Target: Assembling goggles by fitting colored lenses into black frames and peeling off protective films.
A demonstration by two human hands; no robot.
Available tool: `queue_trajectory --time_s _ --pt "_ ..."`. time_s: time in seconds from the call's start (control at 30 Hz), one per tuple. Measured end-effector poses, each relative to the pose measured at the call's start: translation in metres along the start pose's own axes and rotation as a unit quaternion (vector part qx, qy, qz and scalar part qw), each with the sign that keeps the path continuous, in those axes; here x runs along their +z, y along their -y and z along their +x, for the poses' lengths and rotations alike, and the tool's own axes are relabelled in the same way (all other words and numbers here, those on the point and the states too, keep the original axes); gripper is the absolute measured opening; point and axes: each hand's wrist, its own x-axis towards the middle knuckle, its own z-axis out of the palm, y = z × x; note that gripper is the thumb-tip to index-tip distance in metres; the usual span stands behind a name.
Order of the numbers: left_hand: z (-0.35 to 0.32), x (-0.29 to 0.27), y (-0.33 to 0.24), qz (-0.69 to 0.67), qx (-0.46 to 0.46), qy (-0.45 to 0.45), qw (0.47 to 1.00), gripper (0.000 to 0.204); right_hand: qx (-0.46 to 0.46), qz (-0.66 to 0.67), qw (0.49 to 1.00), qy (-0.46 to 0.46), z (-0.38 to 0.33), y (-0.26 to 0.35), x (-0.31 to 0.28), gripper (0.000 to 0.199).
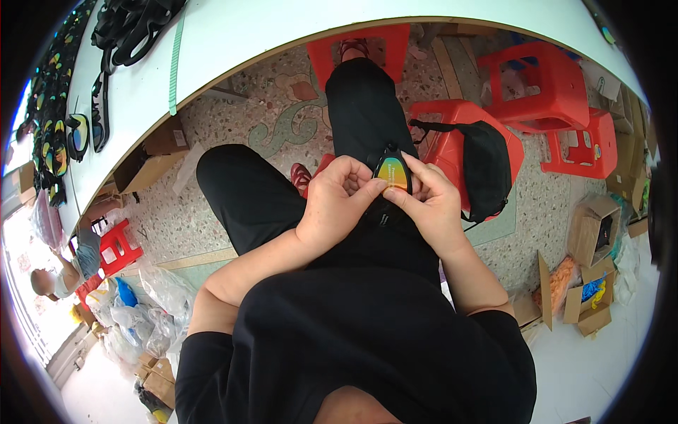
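Fingers (418, 167) of our left hand (337, 199) and right hand (436, 205) — pinched on black-rimmed, mirrored yellow-green goggle lens (393, 172), over black cloth trousers (361, 106). To right, black fabric bag (487, 169) on red plastic stool (443, 157). Ahead, white table (282, 21) — black goggles (121, 32) heaped at left.

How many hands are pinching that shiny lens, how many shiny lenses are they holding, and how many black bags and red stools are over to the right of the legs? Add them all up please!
Hands: 2 (left hand, right hand)
Shiny lens: 1
Black bag: 1
Red stools: 3
Total: 7
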Motion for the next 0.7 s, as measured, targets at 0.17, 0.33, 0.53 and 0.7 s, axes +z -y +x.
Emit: queue_trajectory --time_s 0.17,0.33,0.53,0.7 --pt "0.002 -0.010 -0.017 0.095 0.102 0.006 0.990 0.025 0.016 0.001 0.997 0.070 0.020 0.000 -0.008 0.057" --pt "-0.002 -0.033 -0.027 0.268 0.244 0.060 0.930 0.036 0.034 -0.021 0.969 0.245 0.056 0.015 -0.015 0.058" --pt "0.018 -0.060 -0.038 0.369 0.441 0.117 0.810 0.069 -0.034 -0.027 0.922 0.386 0.085 0.014 0.006 0.047" --pt "0.017 -0.065 -0.011 0.402 0.306 0.157 0.849 0.066 -0.058 0.002 0.984 0.171 0.058 -0.001 0.012 0.028"
